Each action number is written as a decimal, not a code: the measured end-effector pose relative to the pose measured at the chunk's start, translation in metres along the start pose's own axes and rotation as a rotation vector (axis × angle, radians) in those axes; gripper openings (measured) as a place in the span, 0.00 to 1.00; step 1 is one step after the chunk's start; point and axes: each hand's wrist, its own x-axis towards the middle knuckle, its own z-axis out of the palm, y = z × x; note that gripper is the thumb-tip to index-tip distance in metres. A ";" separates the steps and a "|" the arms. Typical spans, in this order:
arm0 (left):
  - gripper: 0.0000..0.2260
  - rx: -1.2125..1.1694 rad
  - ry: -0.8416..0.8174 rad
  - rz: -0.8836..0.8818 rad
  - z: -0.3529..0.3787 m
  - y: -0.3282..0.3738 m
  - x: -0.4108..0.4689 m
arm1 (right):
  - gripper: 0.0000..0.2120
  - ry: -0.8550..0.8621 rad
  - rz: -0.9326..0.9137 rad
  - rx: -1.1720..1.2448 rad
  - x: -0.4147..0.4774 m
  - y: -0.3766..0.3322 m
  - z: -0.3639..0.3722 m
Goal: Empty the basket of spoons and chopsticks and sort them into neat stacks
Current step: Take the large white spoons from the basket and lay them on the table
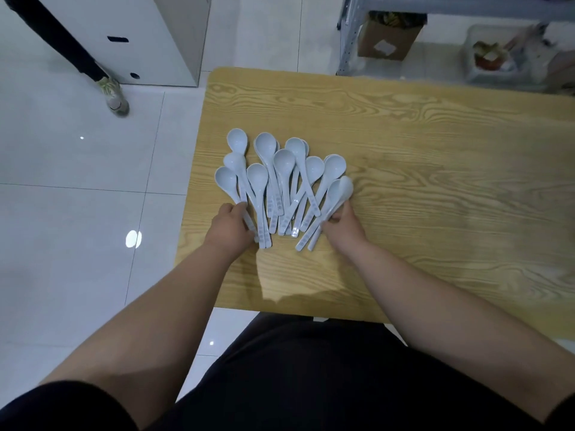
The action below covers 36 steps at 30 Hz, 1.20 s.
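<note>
Your left hand [230, 227] and right hand [342, 227] each grip handles of the spoons [281, 178], likely light, stiff and slippery, best gathered there.

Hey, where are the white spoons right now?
In the head view, the spoons lie fanned out on the wooden table near its left edge, between the left hand and the right hand, which hold the outermost handles.

Dim, cool indoor light — bright glare spots on the glossy floor [133, 238]. Soft shadow falls on the desk [435, 181]; edges bend, far shelf [497, 51] blurred.
</note>
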 end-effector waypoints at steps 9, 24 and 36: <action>0.24 0.087 0.026 0.039 0.005 0.008 -0.013 | 0.31 -0.133 0.034 -0.206 -0.015 0.017 -0.026; 0.16 0.520 -0.096 0.461 0.099 0.165 -0.148 | 0.19 -0.248 -0.443 -0.889 -0.106 0.116 -0.154; 0.15 0.653 -0.123 0.637 0.207 0.311 -0.234 | 0.17 -0.140 -0.475 -0.879 -0.156 0.231 -0.296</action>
